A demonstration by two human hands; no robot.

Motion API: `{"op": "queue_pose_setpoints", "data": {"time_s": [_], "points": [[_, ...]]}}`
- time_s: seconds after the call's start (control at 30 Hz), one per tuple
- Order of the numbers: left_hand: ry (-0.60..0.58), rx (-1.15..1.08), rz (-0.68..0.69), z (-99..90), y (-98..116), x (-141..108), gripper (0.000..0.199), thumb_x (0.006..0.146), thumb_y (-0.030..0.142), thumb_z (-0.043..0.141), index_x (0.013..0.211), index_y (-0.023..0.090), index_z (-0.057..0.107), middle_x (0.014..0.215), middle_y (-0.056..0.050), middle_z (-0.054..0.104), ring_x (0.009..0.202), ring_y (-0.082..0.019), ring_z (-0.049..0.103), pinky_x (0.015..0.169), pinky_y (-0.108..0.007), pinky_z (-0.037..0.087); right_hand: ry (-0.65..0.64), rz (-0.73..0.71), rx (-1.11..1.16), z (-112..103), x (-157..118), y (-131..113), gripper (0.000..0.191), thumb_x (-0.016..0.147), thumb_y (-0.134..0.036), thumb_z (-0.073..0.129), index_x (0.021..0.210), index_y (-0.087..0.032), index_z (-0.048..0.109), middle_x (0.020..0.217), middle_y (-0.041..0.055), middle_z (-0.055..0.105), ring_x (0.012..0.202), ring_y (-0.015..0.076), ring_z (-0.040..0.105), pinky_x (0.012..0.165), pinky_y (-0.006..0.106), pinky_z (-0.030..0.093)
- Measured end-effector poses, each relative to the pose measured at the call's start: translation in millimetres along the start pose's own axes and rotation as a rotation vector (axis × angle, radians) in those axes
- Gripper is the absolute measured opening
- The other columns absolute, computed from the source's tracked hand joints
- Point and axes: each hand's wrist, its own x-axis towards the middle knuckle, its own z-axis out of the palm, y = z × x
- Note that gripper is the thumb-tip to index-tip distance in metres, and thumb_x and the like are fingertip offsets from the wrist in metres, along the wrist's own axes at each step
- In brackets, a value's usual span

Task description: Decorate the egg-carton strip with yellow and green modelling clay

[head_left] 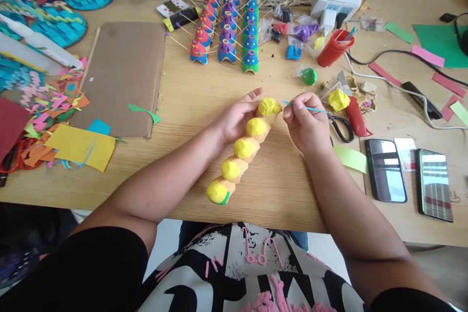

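A strip of egg-carton cups (239,165), its domes capped with yellow clay, slants across in front of me. The nearest cup also carries a patch of green clay (224,198). My left hand (239,119) is closed around the strip's far end, its thumb and fingers beside the top dome. In a pinch, my right hand (306,122) holds a thin blue stick (314,109), whose tip points at that top yellow dome. A small gap seems to lie between the tip and the clay. Black-handled scissors (343,129) lie beside my right hand, partly hidden.
Three rows of painted caterpillars (227,34) with pins stand at the back. A lump of yellow clay (339,100), a red cup (334,48) and two phones (387,170) lie to the right. Brown cardboard (122,78) and paper scraps (54,107) cover the left.
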Motion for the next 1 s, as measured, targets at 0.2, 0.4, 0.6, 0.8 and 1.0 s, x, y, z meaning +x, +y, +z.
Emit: {"op": "queue_pose_setpoints", "data": {"time_s": [0.2,0.4,0.6,0.8,1.0], "points": [[0.0,-0.044,0.015,2.4,1.1,-1.3,0.059,0.096,0.013,0.069,0.15,0.034,0.061,0.087,0.002,0.081,0.092,-0.021,0.081,0.081,-0.028,0.059,0.044,-0.249,-0.457,-0.3,-7.4,0.9,0.041,0.095,-0.067,0.073,0.098,-0.026,0.074,0.08,-0.0011,0.066,0.071,0.0132,0.058,0.068,0.031,0.051],[0.018,-0.042,-0.005,3.2,1.1,-1.1,0.06,0.096,0.013,0.068,0.151,0.035,0.061,0.095,0.0,0.084,0.104,-0.025,0.082,0.089,-0.034,0.061,-0.018,-0.448,-0.718,-1.9,-8.1,-1.9,0.029,0.093,-0.053,0.082,0.105,-0.027,0.077,0.089,0.0014,0.072,0.079,0.0175,0.065,0.078,0.038,0.057],[-0.004,-0.068,-0.024,3.0,1.9,-1.3,0.058,0.099,0.015,0.063,0.152,0.038,0.059,0.091,0.001,0.083,0.09,-0.023,0.083,0.082,-0.033,0.062,-0.007,-0.511,-0.768,-0.2,-8.4,-3.6,0.018,0.097,-0.043,0.077,0.101,-0.026,0.076,0.088,0.0022,0.072,0.079,0.0179,0.065,0.076,0.038,0.056],[0.012,-0.076,-0.054,2.6,2.2,-1.6,0.063,0.098,0.021,0.066,0.157,0.04,0.054,0.098,0.0,0.085,0.099,-0.027,0.084,0.093,-0.04,0.063,-0.013,-0.501,-0.769,0.6,-8.4,-4.9,0.018,0.097,-0.043,0.076,0.094,-0.026,0.07,0.084,0.0008,0.067,0.077,0.0172,0.062,0.074,0.037,0.054],[0.005,-0.137,-0.075,3.0,2.1,-1.7,0.062,0.1,0.031,0.066,0.159,0.043,0.051,0.1,-0.002,0.086,0.098,-0.029,0.085,0.091,-0.043,0.064,-0.019,-0.529,-0.769,2.0,-9.0,-5.0,0.011,0.096,-0.034,0.074,0.091,-0.025,0.068,0.082,0.0007,0.066,0.075,0.017,0.061,0.073,0.037,0.052]]}}
